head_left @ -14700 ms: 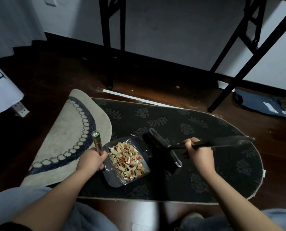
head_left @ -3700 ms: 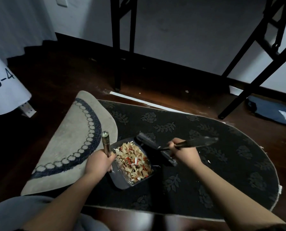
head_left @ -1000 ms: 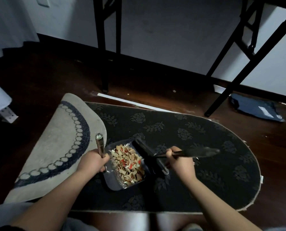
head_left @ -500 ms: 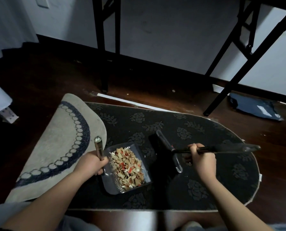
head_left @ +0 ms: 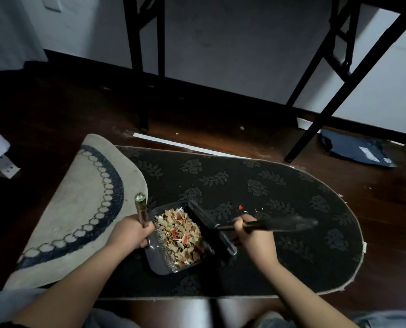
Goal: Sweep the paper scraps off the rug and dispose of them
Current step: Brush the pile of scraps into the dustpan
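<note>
In the lower centre of the frame, on the dark patterned rug [head_left: 256,192], the brush [head_left: 211,229] is being pressed up against the open mouth of the dustpan [head_left: 160,263], whereas half a second earlier it was being held apart from the pan, further to the right. Its head is now being laid along the right edge of the heap of paper scraps [head_left: 179,235] already gathered in the pan, and its long dark handle is being pointed toward the right of the frame. The brush handle is being gripped by the right hand [head_left: 253,235], fingers curled round it just behind the head. The upright metallic handle of the dustpan is being clasped by the left hand [head_left: 132,233], and the pan is being kept on the rug.

A few loose scraps [head_left: 244,209], one red and some pale, are lying on the rug just above and to the right of the brush; they are not yet being collected. This is being judged as another sweeping stroke being finished, with most of the scraps already in the pan, a last pass for the stragglers being needed, and the disposal not yet begun. No bin is being shown.

At the left, a pale rug [head_left: 79,209] with a dark ringed border is lying partly over the dark one. At the upper right, a dark flat package [head_left: 355,149] with a pale label is lying on the floor; its writing is too small to be read. No other legible writing or brand is being shown.
</note>
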`<action>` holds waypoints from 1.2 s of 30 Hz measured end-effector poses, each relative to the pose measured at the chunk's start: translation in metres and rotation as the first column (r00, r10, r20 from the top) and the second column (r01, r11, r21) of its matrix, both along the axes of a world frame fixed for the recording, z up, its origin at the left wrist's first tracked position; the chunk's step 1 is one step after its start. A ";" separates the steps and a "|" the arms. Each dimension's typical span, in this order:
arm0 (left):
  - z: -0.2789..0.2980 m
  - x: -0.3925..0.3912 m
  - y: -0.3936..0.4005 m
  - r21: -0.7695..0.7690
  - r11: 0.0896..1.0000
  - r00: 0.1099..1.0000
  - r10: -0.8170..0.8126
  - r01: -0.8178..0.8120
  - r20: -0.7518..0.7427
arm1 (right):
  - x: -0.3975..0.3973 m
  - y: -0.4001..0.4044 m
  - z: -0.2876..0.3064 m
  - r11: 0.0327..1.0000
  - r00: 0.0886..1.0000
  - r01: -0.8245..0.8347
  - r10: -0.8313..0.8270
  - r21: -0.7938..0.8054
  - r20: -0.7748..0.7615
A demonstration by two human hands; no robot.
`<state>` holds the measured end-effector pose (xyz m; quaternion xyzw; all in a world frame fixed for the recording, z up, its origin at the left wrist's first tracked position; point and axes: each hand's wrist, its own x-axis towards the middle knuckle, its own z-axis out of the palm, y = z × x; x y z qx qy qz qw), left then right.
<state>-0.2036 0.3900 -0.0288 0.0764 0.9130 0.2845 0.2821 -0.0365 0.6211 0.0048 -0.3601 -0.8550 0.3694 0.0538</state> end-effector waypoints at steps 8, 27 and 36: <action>0.001 0.002 -0.001 0.018 1.000 1.000 0.019 -0.019 0.000 | 0.011 0.041 0.028 0.987 0.985 0.150 -0.144 0.063 -0.099; -0.003 0.011 0.055 0.019 1.000 0.998 -0.018 0.019 -0.055 | 0.010 0.028 0.021 0.997 0.994 0.075 -0.076 -0.009 -0.080; -0.001 0.012 0.055 0.028 0.999 0.998 -0.021 0.022 -0.054 | 0.018 0.068 0.027 0.968 0.973 0.223 -0.228 0.117 0.035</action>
